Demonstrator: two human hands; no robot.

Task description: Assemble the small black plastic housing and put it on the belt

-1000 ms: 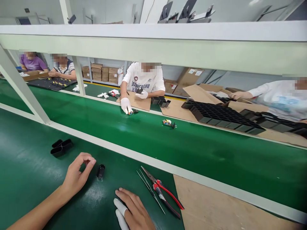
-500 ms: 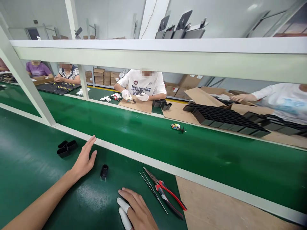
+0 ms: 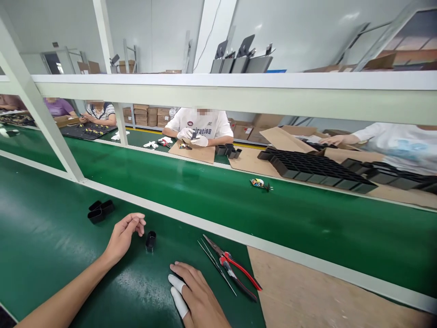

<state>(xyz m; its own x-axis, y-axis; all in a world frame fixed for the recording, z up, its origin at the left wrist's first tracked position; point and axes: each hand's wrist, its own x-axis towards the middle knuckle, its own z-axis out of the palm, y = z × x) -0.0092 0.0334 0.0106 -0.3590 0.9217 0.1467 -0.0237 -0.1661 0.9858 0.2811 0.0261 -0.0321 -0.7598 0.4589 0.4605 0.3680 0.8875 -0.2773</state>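
My left hand (image 3: 123,236) rests on the green bench (image 3: 51,237), fingers loosely curled and holding nothing, its fingertips just beside a small black plastic cup (image 3: 150,239) that stands upright on the mat. My right hand (image 3: 198,298) lies flat near the bench's near edge, empty, with white covers on two fingers (image 3: 177,291). Red-handled pliers (image 3: 235,271) and thin metal tweezers (image 3: 215,265) lie side by side just right of that hand, their tips pointing toward the far edge. A pair of joined black cups (image 3: 100,211) sits toward the left, well apart from both hands. A brown cardboard sheet (image 3: 307,296) covers the bench's right end.

Beyond a pale rail (image 3: 205,225) runs a green conveyor belt (image 3: 239,200), carrying one small part with coloured wires (image 3: 260,183). On its far side, a person in a white printed shirt (image 3: 203,126) works with white-gloved hands over a piece of cardboard, black trays (image 3: 314,168) stacked to the right. Other people sit farther along both ways, and cartons (image 3: 146,115) line the back wall.
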